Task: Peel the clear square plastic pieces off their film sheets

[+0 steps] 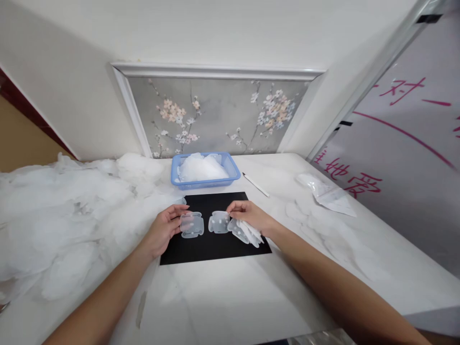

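Between the thumb and fingers of my left hand [166, 229] is the edge of a thin translucent plastic piece [192, 225] with notched corners and small pale spots. My right hand [251, 216] pinches a similar spotted plastic piece [218, 223] by its right edge. Below that hand, a fanned bunch of the same pieces [246, 233] overlaps; whether the palm grips it or it rests on the mat is hard to tell. Both hands are over a black rectangular mat [215, 251], with a small gap between the two pieces.
A blue plastic basket [204, 184] with white translucent material stands behind the mat. Fluffy, translucent white heaps [72, 215] cover the table's left side. A white pen [256, 184] and a clear plastic bag [325, 194] lie to the right. A whiteboard [402, 129] borders the right edge.
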`<state>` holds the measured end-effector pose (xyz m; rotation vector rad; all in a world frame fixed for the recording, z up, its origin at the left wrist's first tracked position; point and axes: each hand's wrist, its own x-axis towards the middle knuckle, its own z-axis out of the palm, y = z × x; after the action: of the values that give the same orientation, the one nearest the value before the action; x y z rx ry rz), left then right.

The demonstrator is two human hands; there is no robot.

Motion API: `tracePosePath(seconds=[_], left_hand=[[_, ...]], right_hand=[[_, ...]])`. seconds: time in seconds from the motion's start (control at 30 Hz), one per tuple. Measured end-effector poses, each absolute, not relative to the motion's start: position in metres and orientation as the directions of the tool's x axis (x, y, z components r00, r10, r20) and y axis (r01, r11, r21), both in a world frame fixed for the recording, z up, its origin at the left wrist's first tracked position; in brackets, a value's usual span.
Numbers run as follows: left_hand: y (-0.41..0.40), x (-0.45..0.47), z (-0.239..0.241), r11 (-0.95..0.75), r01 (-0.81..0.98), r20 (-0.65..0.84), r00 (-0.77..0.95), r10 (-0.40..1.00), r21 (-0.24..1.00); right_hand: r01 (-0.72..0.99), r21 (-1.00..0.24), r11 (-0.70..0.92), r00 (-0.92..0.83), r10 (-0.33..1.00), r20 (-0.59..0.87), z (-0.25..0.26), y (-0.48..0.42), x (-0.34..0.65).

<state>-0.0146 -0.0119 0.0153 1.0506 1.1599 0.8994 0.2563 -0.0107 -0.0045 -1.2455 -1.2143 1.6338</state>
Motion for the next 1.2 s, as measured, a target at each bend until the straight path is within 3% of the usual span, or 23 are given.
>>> tracePosePath(seconds=[0.2,0.4,0.47,0.53,0.6,0.67,0.73,0.83,1.03,1.2], left_hand=[[-0.014,-0.011,0.013,0.271,-0.034,-0.255,0.242,0.936,0.962],[-0.018,0.002,0.005,0.23,-0.01,-0.215,0.319,0.923,0.973],[-0.017,0.002,0.003,0.14,0.07,-0.156,0.353,0.922,0.988],[-0.015,0.0,0.002,-0.083,0.258,-0.014,0.353,0.936,0.963],[-0.011,-0.006,0.002,-0.353,0.529,0.188,0.339,0.922,0.772],[-0.005,-0.014,0.002,-0.47,0.759,0.324,0.352,0.878,0.45],[0.0,-0.021,0.002,-0.457,0.871,0.332,0.384,0.862,0.179],[0.005,-0.027,0.003,-0.432,0.901,0.264,0.429,0.864,-0.05],[0.001,-0.024,0.013,-0.444,0.887,0.278,0.462,0.842,-0.13],[-0.012,-0.01,0.016,-0.541,0.841,0.336,0.504,0.796,0.022]], right_hand=[[-0.027,-0.971,-0.238,-0.251,0.942,-0.224,-0.001,-0.015,0.245],[0.119,-0.989,-0.093,-0.298,0.946,-0.125,-0.009,-0.018,0.221],[0.141,-0.988,-0.06,-0.285,0.953,-0.099,-0.011,-0.019,0.217],[0.136,-0.985,-0.108,-0.271,0.952,-0.142,-0.011,-0.019,0.218],[0.107,-0.975,-0.195,-0.259,0.941,-0.216,-0.01,-0.019,0.22],[0.074,-0.964,-0.257,-0.248,0.931,-0.267,-0.008,-0.018,0.225],[0.058,-0.956,-0.287,-0.243,0.925,-0.293,-0.006,-0.017,0.23],[0.061,-0.948,-0.313,-0.244,0.916,-0.318,-0.004,-0.016,0.237],[0.104,-0.946,-0.308,-0.26,0.909,-0.325,0.0,-0.016,0.247],[0.13,-0.949,-0.286,-0.249,0.917,-0.31,0.001,-0.014,0.252]])
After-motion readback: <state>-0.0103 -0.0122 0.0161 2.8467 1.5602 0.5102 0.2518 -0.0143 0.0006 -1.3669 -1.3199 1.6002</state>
